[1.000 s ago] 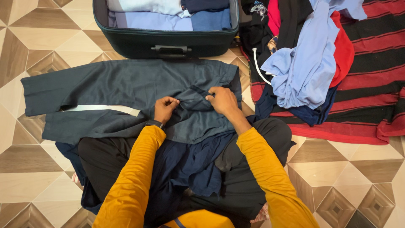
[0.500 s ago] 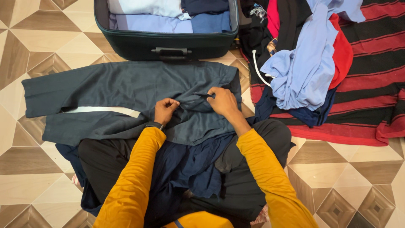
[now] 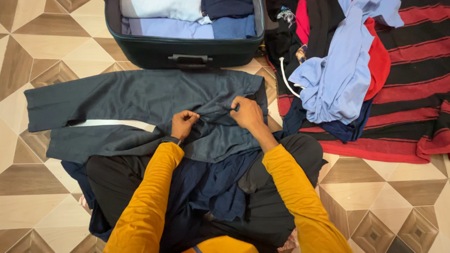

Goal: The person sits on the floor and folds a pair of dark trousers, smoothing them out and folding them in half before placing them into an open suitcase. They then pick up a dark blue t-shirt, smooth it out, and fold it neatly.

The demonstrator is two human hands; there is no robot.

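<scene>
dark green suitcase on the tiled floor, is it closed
No, the dark green suitcase lies open, with folded clothes showing inside.

The suitcase (image 3: 187,49) and striped blanket (image 3: 417,93) run past the frame's edges.

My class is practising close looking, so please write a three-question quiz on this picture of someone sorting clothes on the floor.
1. True or false: both hands grip the dark grey trousers.
2. What lies open beyond the trousers? A) a suitcase B) a drawer C) a basket
3. Fill in: the pile of clothes rests on a red and black ______ blanket.

Key:
1. True: the left hand and right hand each pinch the cloth with closed fingers.
2. A: the suitcase holds folded clothes.
3. Striped: see the blanket.
</scene>
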